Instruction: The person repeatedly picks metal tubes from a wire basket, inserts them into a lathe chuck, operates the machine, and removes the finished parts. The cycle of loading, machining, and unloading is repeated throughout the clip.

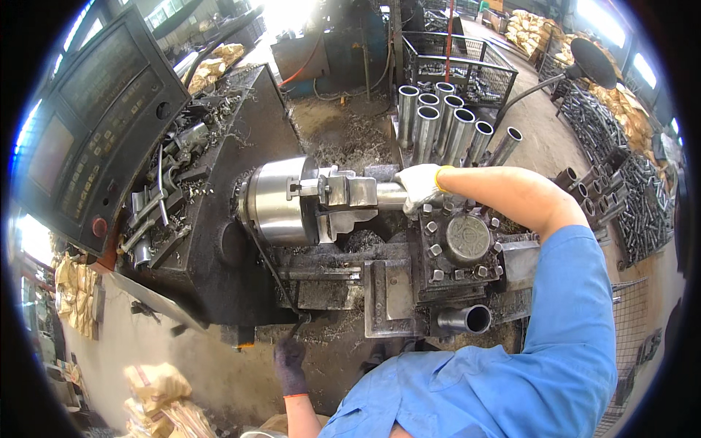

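A shiny round lathe chuck (281, 201) with stepped jaws sits left of centre. Between its jaws lies a metal tube (391, 196), pointing right. My right hand (422, 185), in a white glove with a yellow cuff, is closed over the tube's right end, just above the tool post (467, 239) with its square-headed bolts. A long dark bar (272, 266) slants from the chuck down toward me. At the bar's lower end is my left hand (290, 365), in a dark glove, closed around its handle; the fingers are partly hidden.
A short tube (465, 319) lies beside the tool post. Several upright tubes (442, 120) stand behind the lathe. At left, a control panel (102, 139) overhangs metal scraps and shavings. A wire crate (467, 69) and a lamp (591, 64) are beyond; sacks (157, 394) lie lower left.
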